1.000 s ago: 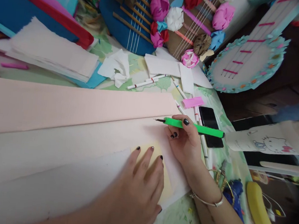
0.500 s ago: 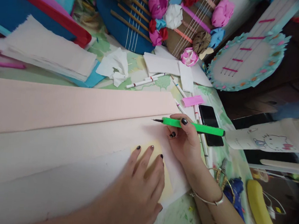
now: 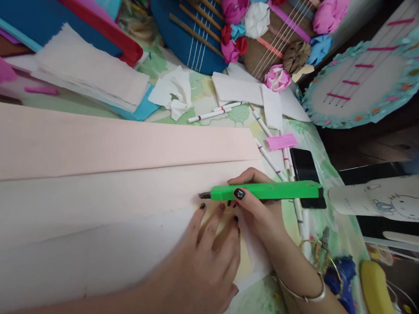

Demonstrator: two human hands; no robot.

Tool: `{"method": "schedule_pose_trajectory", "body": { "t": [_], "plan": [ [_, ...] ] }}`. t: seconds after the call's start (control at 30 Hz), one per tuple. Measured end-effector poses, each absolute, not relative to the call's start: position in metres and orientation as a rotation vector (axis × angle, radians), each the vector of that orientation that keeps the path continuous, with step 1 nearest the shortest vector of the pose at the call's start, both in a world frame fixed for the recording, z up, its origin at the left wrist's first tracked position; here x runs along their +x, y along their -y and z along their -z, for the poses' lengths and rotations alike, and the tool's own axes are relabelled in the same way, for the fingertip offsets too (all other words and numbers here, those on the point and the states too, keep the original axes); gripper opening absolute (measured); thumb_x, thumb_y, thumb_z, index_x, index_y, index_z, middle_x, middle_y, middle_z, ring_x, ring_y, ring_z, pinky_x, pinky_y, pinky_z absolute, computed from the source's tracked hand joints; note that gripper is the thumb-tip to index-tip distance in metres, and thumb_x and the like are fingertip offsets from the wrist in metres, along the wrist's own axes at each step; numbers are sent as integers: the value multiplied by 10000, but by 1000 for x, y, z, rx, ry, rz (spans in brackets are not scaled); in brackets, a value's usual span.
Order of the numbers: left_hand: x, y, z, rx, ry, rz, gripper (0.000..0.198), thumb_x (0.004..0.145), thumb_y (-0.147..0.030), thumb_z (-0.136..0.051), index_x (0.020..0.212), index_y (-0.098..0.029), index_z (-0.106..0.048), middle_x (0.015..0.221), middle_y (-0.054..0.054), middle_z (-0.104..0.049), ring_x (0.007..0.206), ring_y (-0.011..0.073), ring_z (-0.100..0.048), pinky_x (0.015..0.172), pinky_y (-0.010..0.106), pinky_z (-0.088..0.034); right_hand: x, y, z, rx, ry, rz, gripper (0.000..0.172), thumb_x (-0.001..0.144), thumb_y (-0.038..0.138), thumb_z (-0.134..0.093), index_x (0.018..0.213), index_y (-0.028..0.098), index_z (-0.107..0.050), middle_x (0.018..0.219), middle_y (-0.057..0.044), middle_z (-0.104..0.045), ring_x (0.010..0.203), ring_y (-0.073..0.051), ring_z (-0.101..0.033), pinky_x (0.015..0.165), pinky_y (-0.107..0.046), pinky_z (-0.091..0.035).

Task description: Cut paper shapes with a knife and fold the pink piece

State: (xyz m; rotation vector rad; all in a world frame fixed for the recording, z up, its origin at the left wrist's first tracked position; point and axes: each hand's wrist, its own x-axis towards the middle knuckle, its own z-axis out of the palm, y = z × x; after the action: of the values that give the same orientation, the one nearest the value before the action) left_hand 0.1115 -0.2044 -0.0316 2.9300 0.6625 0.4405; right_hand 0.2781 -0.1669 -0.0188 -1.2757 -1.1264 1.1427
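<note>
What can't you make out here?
In the head view:
Black rectangular phone: partly covered by the long green cutter-like tool.
Its dark tip: too small to judge contact.
Flat pale pink sheet: cut off by left edge.
Beneath the left hand: hidden by it.

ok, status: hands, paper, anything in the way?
Left hand spread on paper. Right hand gripping green tool. Left fingertips close by its dark tip; tip contact with paper unclear.
</note>
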Motion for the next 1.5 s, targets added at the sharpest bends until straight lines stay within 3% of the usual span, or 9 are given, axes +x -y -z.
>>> {"method": "schedule_pose_trajectory", "body": {
  "t": [0.2, 0.67, 0.8, 1.0, 1.5],
  "plan": [
    [112, 207, 33, 2914, -673, -460, 625, 941, -492, -413, 1353, -27, -483, 1439, 235, -421, 1400, 473, -185, 1092, 648, -126, 277, 166, 18, -1287, 1091, -1113, 129, 766, 336, -743, 814, 234, -680, 714, 3, -624, 601, -138, -568, 551, -279, -436],
    [110, 206, 32, 2932, -643, -481, 571, 946, -482, -436, 1316, -61, -543, 1392, 199, -491, 1321, 482, -337, 1030, 653, -222, 278, 155, 16, -1271, 888, -1006, 211, 809, 411, -645, 721, 226, -595, 502, 44, -504, 460, -111, -484, 461, -251, -368],
    [110, 206, 32, 2937, -635, -465, 558, 952, -473, -421, 1314, -66, -545, 1390, 190, -496, 1322, 484, -332, 1036, 653, -215, 281, 156, 17, -1252, 890, -1031, 223, 812, 435, -643, 730, 228, -626, 565, 26, -557, 488, -113, -514, 455, -250, -382],
    [111, 205, 31, 2929, -662, -444, 641, 933, -496, -448, 1344, -6, -491, 1427, 250, -430, 1361, 494, -267, 1078, 649, -184, 282, 167, 14, -1329, 1181, -1139, 149, 750, 349, -751, 834, 228, -731, 764, -27, -696, 650, -157, -626, 573, -279, -481],
    [111, 206, 31, 2911, -661, -467, 656, 923, -487, -474, 1355, 7, -471, 1428, 260, -420, 1361, 494, -260, 1080, 658, -190, 280, 168, 12, -1340, 1184, -1173, 111, 724, 293, -783, 789, 208, -750, 647, -4, -696, 498, -96, -596, 473, -201, -475]
  ]
}}
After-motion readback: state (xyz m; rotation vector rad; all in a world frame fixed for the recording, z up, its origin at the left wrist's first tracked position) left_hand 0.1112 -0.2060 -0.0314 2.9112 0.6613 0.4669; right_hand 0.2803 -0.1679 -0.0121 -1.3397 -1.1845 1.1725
